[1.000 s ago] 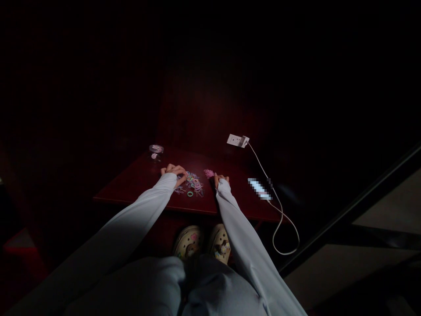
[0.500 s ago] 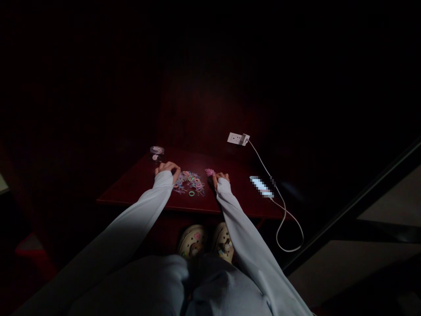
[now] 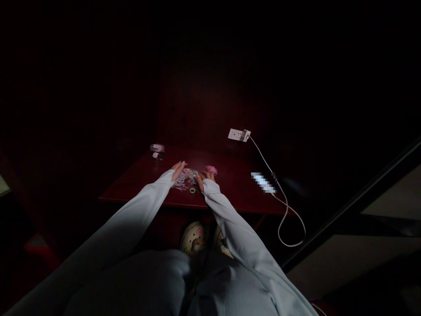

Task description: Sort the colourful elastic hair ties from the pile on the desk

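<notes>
A pile of small pastel hair ties [image 3: 182,180] lies on the dark red table. My left hand [image 3: 178,170] rests along the pile's left side, its fingers stretched forward. On the right side my right hand [image 3: 204,178] touches the edge of the pile, fingers extended and slightly bent. Just beyond its fingertips sits a bunch of pink hair ties [image 3: 211,170], apart from the pile. A single green hair tie [image 3: 192,190] lies in front of the pile, near the table's front edge.
A clear round jar [image 3: 157,151] with pink items stands at the table's back left. At the right lies a blurred-out phone [image 3: 263,182] on a white cable [image 3: 287,204], which runs to a wall socket [image 3: 237,134]. Below are clog shoes [image 3: 194,239].
My right hand has moved left, away from the pink bunch, to the pile. My left hand has shifted right and its fingers have straightened.
</notes>
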`<state>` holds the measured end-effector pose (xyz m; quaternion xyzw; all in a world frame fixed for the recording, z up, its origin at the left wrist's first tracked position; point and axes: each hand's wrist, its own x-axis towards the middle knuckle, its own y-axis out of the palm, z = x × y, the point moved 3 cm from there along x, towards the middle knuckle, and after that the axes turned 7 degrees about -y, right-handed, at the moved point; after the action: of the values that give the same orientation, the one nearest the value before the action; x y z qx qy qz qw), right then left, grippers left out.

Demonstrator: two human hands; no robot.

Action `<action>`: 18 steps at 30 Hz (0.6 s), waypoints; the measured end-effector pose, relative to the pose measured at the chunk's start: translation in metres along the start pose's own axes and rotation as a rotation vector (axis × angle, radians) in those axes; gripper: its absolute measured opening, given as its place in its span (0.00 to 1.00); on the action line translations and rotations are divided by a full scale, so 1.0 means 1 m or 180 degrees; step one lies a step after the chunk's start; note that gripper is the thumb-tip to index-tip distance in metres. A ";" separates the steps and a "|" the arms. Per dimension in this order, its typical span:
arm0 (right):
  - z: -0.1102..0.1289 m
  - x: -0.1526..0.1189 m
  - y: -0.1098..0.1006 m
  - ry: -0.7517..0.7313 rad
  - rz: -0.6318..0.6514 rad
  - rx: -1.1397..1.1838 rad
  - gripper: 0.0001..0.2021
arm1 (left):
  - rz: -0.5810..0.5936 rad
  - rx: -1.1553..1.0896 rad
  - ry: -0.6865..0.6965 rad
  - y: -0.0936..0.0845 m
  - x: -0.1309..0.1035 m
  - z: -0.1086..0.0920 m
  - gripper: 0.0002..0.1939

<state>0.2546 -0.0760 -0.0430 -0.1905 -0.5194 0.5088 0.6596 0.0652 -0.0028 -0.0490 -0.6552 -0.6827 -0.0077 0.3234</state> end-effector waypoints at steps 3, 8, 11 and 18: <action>0.002 0.005 0.002 0.0035 -0.0103 0.0224 0.20 | -0.0047 -0.0616 -0.0426 -0.011 0.003 -0.004 0.30; -0.009 0.011 -0.009 0.0302 -0.0315 0.0462 0.18 | -0.0467 -0.0749 -0.0129 -0.036 -0.007 -0.022 0.23; -0.017 0.011 -0.014 0.0249 -0.0323 0.0632 0.14 | -0.0625 -0.0021 -0.0087 -0.045 -0.019 -0.032 0.14; -0.020 0.006 -0.017 0.0263 -0.0504 0.0991 0.08 | -0.0906 0.1030 -0.0937 -0.063 -0.032 -0.039 0.09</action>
<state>0.2803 -0.0720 -0.0345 -0.0653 -0.4202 0.5214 0.7398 0.0230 -0.0573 -0.0062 -0.4863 -0.8001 0.1516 0.3169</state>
